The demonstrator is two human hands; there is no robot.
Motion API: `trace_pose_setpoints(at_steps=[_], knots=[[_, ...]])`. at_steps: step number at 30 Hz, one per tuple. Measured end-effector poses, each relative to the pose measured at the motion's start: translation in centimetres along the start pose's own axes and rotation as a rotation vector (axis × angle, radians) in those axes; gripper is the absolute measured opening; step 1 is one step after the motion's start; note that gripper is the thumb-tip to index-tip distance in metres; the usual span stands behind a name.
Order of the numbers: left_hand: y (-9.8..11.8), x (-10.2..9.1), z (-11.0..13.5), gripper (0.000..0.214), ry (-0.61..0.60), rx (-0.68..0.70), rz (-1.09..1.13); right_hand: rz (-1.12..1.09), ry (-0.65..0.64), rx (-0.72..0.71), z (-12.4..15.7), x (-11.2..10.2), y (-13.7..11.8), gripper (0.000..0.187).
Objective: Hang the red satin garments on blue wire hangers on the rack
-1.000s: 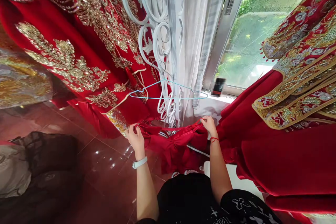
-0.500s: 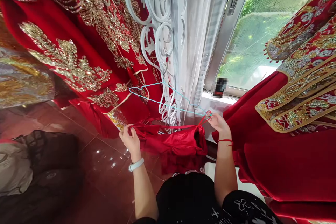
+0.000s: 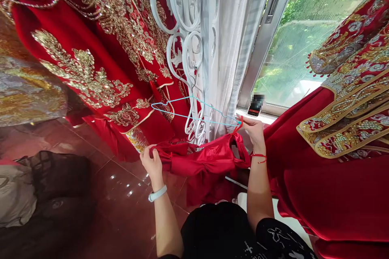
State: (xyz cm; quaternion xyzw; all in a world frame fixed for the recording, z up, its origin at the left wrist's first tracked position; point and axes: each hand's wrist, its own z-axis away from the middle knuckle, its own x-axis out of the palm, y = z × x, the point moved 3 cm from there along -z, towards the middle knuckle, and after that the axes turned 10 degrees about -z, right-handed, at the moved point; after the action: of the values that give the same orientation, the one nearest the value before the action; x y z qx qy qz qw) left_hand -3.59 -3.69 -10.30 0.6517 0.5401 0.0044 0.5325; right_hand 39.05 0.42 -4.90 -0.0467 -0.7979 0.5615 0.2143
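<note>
A light blue wire hanger hangs by its hook from the white scrolled metal stand. Below it, a shiny red dress is stretched between my two hands. My left hand is closed on the dress's left end, with the fabric bunched at its fingers. At the hanger's right tip, my right hand pinches a thin red strap of the dress. The strap lies around or right against that tip; I cannot tell which. The hanger's left end is bare.
Red gowns with gold beading hang at left, and another embroidered red garment at right. Behind are a white curtain and a window, with a small dark object on the sill. Dark sheer fabric lies lower left.
My right hand has risen a little, bringing the strap up to the hanger's tip. The dress's right end has lifted with it. My left hand stays nearly in place.
</note>
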Motion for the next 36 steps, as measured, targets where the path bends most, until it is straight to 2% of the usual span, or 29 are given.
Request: trace_pose_setpoints(at_steps=[5,9,13,15,18,20,23,25,28,32,34,36], knots=[[-0.4,-0.4,0.6,0.024,-0.03,-0.022,-0.004,0.103,-0.134,0.008,-0.2,3.4,-0.1,0.031],[-1.0,-1.2,0.8,0.027,-0.032,-0.036,-0.071,0.167,-0.174,-0.01,-0.3,5.9,0.0,0.028],[-2.2,-1.8,0.6,0.022,-0.023,-0.024,-0.261,0.244,-0.242,-0.022,0.1,6.8,-0.7,0.023],[-3.2,-1.7,0.2,0.019,-0.069,-0.006,-0.281,0.283,-0.321,-0.011,0.5,7.0,-1.2,0.021],[-4.9,-0.9,-0.3,0.017,-0.23,-0.045,-0.109,0.354,-0.404,-0.016,0.9,7.3,-1.7,0.02],[-6.0,0.0,-0.2,0.022,-0.357,-0.155,0.088,0.39,-0.396,-0.042,0.9,7.5,-1.7,0.019],[-7.2,1.1,0.8,0.047,-0.509,-0.339,0.384,0.377,-0.371,-0.034,0.8,7.7,-1.5,0.018],[-7.6,1.5,1.7,0.061,-0.544,-0.429,0.527,0.351,-0.378,-0.014,0.7,7.7,-1.4,0.018],[-7.9,1.8,2.7,0.071,-0.523,-0.484,0.679,0.374,-0.395,-0.003,0.8,7.5,-1.6,0.019],[-7.5,2.3,2.9,0.096,-0.447,-0.403,0.732,0.505,-0.431,-0.056,1.4,7.8,-2.2,0.017],[-7.1,2.5,2.4,0.11,-0.385,-0.395,0.714,0.565,-0.378,-0.1,1.4,8.0,-2.5,0.018],[-6.4,2.4,1.5,0.117,-0.304,-0.396,0.695,0.627,-0.247,-0.145,1.1,7.8,-2.8,0.025]])
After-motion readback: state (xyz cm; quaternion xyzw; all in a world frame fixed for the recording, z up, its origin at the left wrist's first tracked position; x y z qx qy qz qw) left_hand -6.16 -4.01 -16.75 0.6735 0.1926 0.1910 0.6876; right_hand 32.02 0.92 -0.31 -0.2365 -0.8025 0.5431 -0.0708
